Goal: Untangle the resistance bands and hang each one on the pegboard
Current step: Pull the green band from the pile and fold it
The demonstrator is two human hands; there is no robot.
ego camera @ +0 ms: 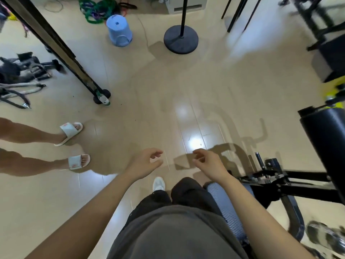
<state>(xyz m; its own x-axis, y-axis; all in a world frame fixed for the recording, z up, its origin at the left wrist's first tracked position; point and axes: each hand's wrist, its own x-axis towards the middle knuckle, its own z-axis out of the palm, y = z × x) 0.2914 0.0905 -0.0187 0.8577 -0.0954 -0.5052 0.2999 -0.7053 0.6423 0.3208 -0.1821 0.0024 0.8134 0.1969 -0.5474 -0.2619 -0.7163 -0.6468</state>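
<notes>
Here, the person's left hand (pixel 147 162) and right hand (pixel 207 161) hover side by side above the pale floor (pixel 186 81), fingers loosely curled, holding nothing. The resistance bands (pixel 93 11) (a green and purple heap, seemingly tangled) lie far ahead, just beyond a blue stool (pixel 119 30), well apart from both hands.
</notes>
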